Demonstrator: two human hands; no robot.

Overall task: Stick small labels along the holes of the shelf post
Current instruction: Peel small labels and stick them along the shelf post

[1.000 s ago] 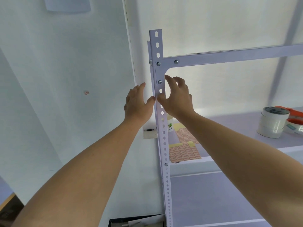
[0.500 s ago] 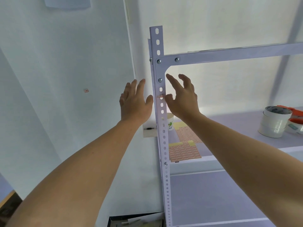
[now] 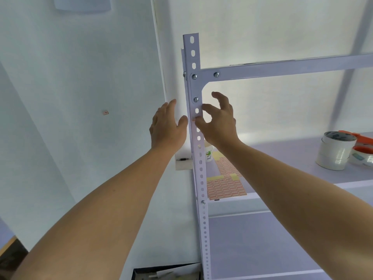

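Post and hands, at about head height.

- Shelf post [image 3: 195,87] stands upright, long axis vertical. A single row of holes runs down its front face.
- Small label [image 3: 194,118], reddish, sits on that face below the third bolt. It lies crosswise to the post, between one hole and the next.
- Right hand [image 3: 221,126] comes in from the shelf side. The thumb tip is on the label and the forefinger touches the post edge just above. The other fingers are spread and loosely curved, and nothing is gripped.
- Left hand [image 3: 167,128] is on the wall side, with its fingers straight and relaxed. The thumb rests against the post's left edge, level with the label. It holds nothing and seems only to steady the post.
- So the label lies directly under the right thumb, with the left thumb just beside it across the post's width.

Judgement: this label looks seated or nearly so. The unlabelled holes carry on straight down the post, so the work should travel along that vertical line.

Supply: label sheets [image 3: 225,186] lie flat on the shelf [image 3: 282,158], below both hands and behind the post, under the right forearm. The right hand is the nearer one for fetching the next label.

Also on the shelf are a paper cup [image 3: 209,153] near the post and tape rolls [image 3: 334,152] well to the right.
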